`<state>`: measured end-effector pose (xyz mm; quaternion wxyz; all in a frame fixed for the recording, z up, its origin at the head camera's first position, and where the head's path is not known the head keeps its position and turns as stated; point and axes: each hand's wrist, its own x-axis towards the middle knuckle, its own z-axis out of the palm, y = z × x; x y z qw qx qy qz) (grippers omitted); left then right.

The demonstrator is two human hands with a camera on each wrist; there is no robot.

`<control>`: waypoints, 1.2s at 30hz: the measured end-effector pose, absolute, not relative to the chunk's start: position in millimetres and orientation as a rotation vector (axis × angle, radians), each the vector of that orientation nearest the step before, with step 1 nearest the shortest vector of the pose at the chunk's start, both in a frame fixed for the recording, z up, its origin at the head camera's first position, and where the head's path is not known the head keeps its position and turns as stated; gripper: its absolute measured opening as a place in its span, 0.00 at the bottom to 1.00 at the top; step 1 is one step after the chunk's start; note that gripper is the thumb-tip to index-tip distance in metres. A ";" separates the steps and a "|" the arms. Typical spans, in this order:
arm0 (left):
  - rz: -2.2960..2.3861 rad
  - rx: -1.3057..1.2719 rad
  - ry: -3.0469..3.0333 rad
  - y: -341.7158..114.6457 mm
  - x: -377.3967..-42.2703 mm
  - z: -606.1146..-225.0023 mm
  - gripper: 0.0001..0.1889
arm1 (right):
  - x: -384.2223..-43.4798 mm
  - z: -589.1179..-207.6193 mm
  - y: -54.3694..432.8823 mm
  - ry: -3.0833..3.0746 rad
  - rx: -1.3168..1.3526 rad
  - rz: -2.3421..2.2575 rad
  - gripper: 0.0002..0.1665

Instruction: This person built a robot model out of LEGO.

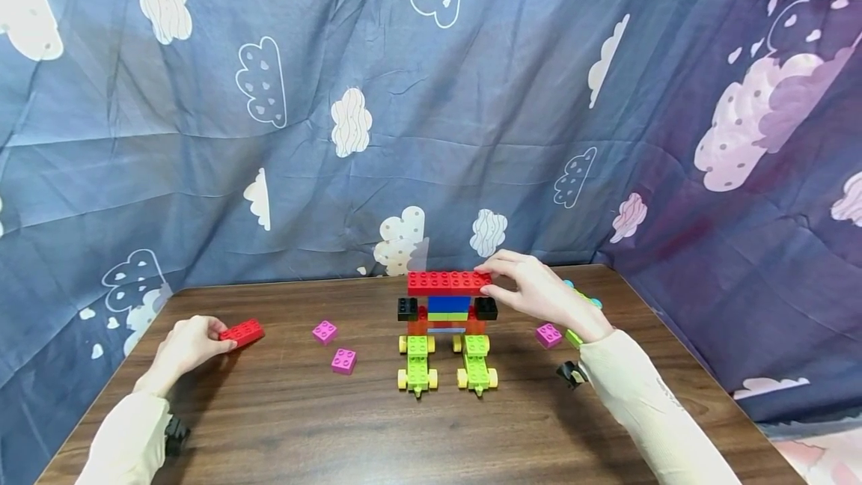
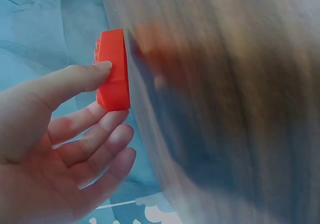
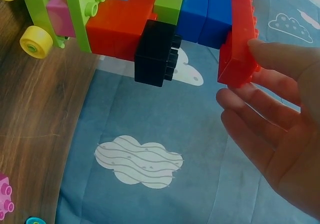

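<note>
"What're you holding, mate?"

"My left hand (image 1: 180, 352) pinches a red brick (image 1: 245, 332), nine o'clock from the tower (image 1: 449, 304). My right hand (image 1: 537, 292) grips the top red row (image 1: 441, 284) at its three-o'clock end."

"Anything sketchy?"

"Yeah, that end overhangs, so pressing too hard could pop it loose."

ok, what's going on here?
A person is at a block build. The left grip holds a loose red brick, away from the block structure. The right grip pinches the right-hand end of the red row on top. Two pink bricks lie on the table between the held brick and the structure.
</note>
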<state>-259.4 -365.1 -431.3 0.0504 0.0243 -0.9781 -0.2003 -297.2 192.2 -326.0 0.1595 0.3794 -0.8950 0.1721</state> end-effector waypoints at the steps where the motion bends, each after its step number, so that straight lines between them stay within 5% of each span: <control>1: -0.610 0.067 -2.971 -363.7 -260.4 -430.4 0.20 | -297.3 -326.2 192.3 -2.556 1.086 0.491 0.18; 36: -0.749 -0.329 -2.677 -278.3 -282.4 -386.4 0.12 | -294.8 -323.7 191.8 -2.574 1.077 0.514 0.19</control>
